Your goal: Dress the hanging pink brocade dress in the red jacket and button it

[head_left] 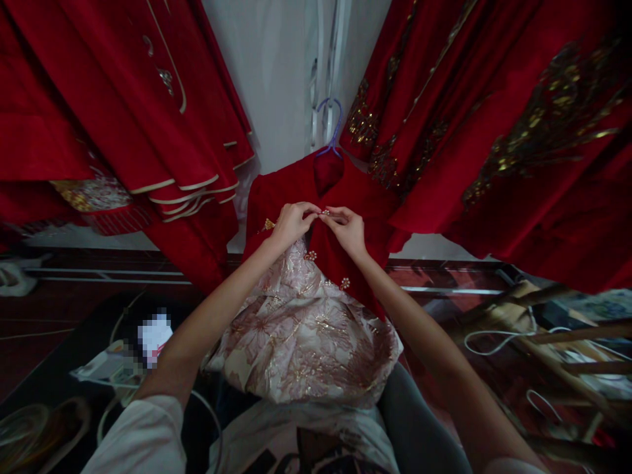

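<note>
A red jacket hangs in front of me on a purple hanger, its front parted at the lower half. At its front opening, my left hand pinches the jacket's edge with thumb and forefinger. Close beside it, my right hand is closed in a pinch around a small flower-shaped button. The two hands' fingertips nearly meet there. Lower on the front edges are another flower button and a third one. Pale pink brocade fabric with gold threads spreads below, over my lap.
Red garments with pale trim hang at left, and red garments with gold embroidery at right. A dark table holds a plastic bag and a roll of tape. A wooden rack with white cables stands at right.
</note>
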Demonstrator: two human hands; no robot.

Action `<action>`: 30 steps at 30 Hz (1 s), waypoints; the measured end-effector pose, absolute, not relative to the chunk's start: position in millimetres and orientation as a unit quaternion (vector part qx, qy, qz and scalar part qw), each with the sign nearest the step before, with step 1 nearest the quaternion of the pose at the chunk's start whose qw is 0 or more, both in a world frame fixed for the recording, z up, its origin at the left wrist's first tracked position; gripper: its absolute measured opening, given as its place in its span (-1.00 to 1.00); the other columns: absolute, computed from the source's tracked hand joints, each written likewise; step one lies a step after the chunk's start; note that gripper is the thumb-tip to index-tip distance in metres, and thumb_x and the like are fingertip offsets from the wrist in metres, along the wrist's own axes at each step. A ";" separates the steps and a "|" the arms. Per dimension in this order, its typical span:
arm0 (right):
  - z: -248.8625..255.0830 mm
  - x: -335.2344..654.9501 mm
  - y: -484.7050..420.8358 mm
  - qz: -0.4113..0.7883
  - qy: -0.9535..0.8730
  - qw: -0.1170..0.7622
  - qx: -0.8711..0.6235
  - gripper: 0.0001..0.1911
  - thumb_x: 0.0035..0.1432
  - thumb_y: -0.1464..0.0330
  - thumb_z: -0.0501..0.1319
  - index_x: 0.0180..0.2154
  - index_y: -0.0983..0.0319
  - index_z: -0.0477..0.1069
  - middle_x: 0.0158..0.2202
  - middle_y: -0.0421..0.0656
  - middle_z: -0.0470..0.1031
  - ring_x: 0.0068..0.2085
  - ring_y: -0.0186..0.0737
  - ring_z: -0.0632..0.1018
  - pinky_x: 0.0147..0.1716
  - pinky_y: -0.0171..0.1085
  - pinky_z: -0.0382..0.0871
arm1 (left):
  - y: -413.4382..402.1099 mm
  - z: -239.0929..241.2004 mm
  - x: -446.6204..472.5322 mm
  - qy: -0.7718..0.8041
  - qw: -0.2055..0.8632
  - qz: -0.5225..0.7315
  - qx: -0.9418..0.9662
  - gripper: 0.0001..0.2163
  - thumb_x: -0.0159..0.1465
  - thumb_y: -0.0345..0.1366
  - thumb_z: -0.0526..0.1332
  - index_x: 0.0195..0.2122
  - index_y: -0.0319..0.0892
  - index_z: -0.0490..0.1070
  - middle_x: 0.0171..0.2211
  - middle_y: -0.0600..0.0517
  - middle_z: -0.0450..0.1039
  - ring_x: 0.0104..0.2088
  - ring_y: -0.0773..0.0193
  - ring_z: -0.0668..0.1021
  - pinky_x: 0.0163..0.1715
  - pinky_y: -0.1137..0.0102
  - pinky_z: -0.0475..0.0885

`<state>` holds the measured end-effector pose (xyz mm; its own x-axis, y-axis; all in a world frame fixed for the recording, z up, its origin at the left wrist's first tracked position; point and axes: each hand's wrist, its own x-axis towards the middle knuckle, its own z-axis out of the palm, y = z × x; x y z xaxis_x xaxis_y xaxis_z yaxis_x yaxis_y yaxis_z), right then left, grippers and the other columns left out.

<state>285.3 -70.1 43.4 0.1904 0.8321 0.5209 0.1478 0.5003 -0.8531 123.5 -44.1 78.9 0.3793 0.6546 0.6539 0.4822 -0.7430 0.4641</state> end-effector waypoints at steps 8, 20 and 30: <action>42.9 285.4 -66.4 0.244 -0.589 0.625 -0.450 -0.67 -0.02 0.19 0.37 -0.23 0.24 0.50 -0.25 -0.10 0.62 -0.27 -0.19 0.64 -0.16 -0.19 0.53 | -41.9 79.6 124.9 0.360 0.118 0.435 0.817 -0.84 0.18 -0.49 0.18 -0.28 -0.19 0.53 -0.30 0.00 0.60 -0.28 0.27 0.62 -0.18 0.37 0.49; 48.5 283.8 -100.7 0.076 -0.657 0.558 -0.502 -0.60 0.01 0.29 0.31 -0.11 0.23 0.29 -0.14 -0.04 0.41 -0.16 -0.14 0.47 -0.16 -0.13 0.43 | -48.9 72.0 106.4 0.331 0.199 0.418 0.822 -0.53 0.04 -0.47 0.32 -0.01 -0.17 0.29 -0.18 -0.01 0.44 -0.38 0.39 0.51 -0.39 0.46 0.45; 36.7 280.0 -157.2 -0.088 -0.782 0.251 -0.564 -0.64 0.12 0.33 0.22 -0.03 0.25 0.40 -0.15 0.03 0.40 -0.10 0.02 0.41 -0.11 -0.07 0.33 | -56.5 60.6 58.0 0.436 0.132 0.454 0.766 -0.81 0.11 -0.46 0.21 -0.24 -0.15 0.46 -0.27 0.01 0.42 -0.34 0.33 0.49 -0.29 0.40 0.44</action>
<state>280.0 -157.2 36.7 -0.2388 0.8374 0.4916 0.9256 0.3494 -0.1456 58.0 -56.5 60.6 0.2079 0.7875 0.5801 0.5482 -0.5850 0.5977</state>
